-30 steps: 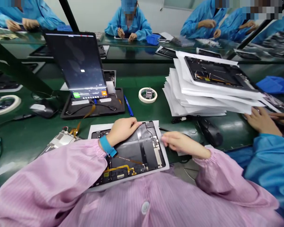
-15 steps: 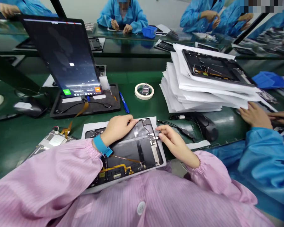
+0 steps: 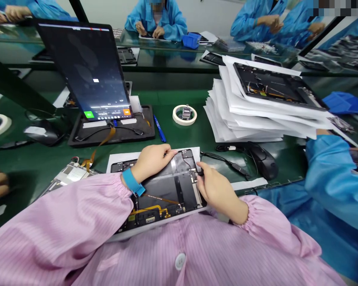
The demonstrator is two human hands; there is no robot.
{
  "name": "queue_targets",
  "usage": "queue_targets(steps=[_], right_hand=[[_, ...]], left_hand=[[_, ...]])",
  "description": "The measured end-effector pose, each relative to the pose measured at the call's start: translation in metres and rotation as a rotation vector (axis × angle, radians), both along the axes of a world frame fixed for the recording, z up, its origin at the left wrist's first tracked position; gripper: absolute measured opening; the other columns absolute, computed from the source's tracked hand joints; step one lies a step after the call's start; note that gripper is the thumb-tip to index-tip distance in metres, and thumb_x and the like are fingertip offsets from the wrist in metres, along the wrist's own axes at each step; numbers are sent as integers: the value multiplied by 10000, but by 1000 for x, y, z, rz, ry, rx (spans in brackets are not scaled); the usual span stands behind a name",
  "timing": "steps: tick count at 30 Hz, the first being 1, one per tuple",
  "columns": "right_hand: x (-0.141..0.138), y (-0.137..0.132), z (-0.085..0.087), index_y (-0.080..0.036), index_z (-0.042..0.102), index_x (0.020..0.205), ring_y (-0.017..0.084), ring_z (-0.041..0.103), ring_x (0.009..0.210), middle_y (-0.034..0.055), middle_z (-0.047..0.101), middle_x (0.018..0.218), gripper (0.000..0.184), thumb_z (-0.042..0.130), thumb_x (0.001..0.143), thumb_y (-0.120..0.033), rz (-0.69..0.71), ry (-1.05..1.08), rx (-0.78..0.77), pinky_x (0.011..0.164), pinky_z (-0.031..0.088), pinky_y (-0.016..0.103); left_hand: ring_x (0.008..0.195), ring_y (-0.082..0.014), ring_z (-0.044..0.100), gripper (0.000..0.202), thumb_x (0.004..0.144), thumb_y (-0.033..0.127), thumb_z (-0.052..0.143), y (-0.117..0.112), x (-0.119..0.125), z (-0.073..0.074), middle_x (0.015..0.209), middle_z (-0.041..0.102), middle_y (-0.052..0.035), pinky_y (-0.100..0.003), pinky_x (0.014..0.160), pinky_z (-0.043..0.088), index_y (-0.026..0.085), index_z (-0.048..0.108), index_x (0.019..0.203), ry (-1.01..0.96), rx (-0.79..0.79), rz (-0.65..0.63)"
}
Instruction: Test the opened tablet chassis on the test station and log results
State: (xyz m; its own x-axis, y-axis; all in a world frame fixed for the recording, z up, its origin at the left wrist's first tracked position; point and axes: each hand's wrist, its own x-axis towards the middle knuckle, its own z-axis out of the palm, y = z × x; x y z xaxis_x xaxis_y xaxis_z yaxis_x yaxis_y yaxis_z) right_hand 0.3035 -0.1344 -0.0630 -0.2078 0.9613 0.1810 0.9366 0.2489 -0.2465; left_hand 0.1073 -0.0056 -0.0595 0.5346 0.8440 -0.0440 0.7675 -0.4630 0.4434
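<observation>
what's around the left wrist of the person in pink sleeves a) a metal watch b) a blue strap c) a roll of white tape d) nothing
B: a blue wrist strap circles the left wrist, just behind the left hand resting on the flat black tablet chassis.

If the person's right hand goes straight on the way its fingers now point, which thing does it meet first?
The right hand would most likely meet the small circuit board at the edge of the open tablet first. Its fingertips seem to touch the board, though depth is hard to judge from this view.
</observation>
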Motion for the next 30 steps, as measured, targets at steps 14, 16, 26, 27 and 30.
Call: queue_targets(steps=[14,16,26,27,30], right_hand=[[178,-4,-20,-190,528,1313,281,497,1254,120,499,1383,569,506,841,-508,-470,-63,476,1070,384,356],[178,-4,-25,-191,569,1284,296,500,1250,121,518,1363,531,501,851,-491,-550,-36,574,1079,381,379],[192,1,-36,-214,616,1236,339,529,1205,132,549,1328,562,476,803,-543,-664,-36,561,1002,439,442],[192,1,-36,-230,618,1234,336,538,1195,133,560,1314,551,492,791,-532,-654,-28,584,987,444,434],[188,2,-33,-275,630,1211,326,564,1162,120,588,1281,512,510,768,-502,-629,-32,595,925,470,424]], left_hand=[[732,-195,630,457,938,535,349,0,2,2,776,697,-39,-271,595,343,210,646,815,-1,33,-7],[728,-195,633,459,936,546,351,1,3,1,771,698,-32,-271,585,340,217,645,809,-15,48,-9],[736,-200,642,456,934,547,350,2,2,-2,774,702,-32,-285,580,351,222,640,802,-39,53,-5],[741,-203,644,462,933,553,346,2,2,-1,780,704,-36,-288,583,356,222,642,805,-41,46,-10],[759,-213,650,482,930,571,334,2,2,0,795,707,-48,-300,589,368,222,646,817,-43,30,-15]])
